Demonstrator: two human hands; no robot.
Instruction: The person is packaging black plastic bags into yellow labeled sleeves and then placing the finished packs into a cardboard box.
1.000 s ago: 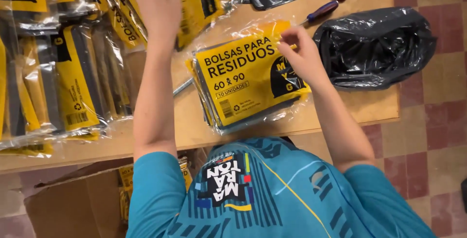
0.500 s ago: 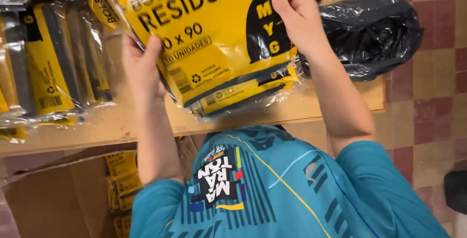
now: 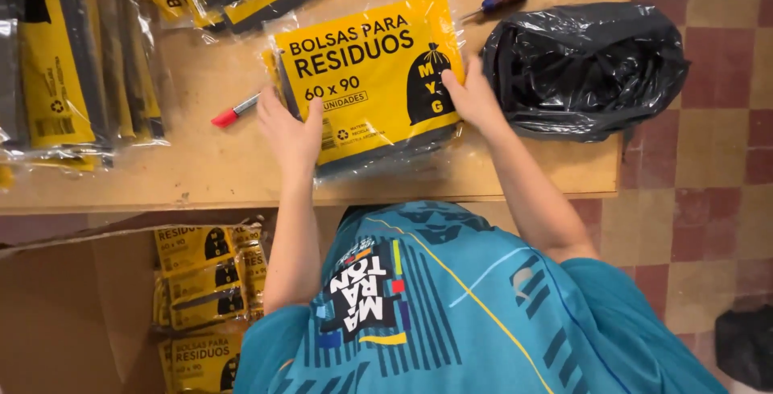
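1. Clear-wrapped yellow and black packs (image 3: 72, 64) are stacked at the far left of the wooden table (image 3: 201, 160).
2. The left hand (image 3: 288, 132) is closed on the left edge of the yellow plastic-wrapped bag pack (image 3: 370, 72).
3. The pack lies flat between both hands, its long axis left to right.
4. The right hand (image 3: 473, 97) is pressed to its right edge, beside a crumpled black plastic bag (image 3: 584, 68).

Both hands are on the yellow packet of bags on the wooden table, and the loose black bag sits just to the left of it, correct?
Not quite. Both hands, left hand and right hand, do grip the yellow packet on the wooden table, but the head view shows the loose black bag to its right, not its left.
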